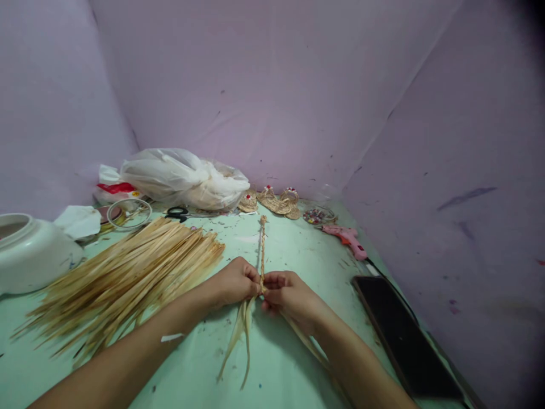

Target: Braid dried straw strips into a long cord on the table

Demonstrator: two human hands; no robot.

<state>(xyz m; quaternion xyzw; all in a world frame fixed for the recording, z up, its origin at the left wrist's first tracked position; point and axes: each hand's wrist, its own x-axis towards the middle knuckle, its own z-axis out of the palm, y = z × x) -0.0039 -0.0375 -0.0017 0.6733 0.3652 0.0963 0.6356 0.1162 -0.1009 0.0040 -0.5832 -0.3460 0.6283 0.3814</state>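
A thin braid of straw-coloured fibre (263,244) stretches away from me over the pale green table. My left hand (240,280) pinches its near end from the left, fingers closed. From the other side my right hand (289,292) pinches the same spot, fingertips almost touching the left ones. Loose fibre strands (243,329) hang toward me below the left fingers, and another strand (307,341) runs under the right hand and wrist. The exact crossing of strands is partly hidden by the fingertips. Left of my hands lies a spread bundle of dry fibre strips (140,272).
A white jar (36,255) stands at far left. Along the back are a plastic bag (183,179), black-handled scissors (176,213), small woven pieces (279,203) and beads (315,216). To the right lie a pink glue gun (347,238) and a black phone (404,335) near the wall.
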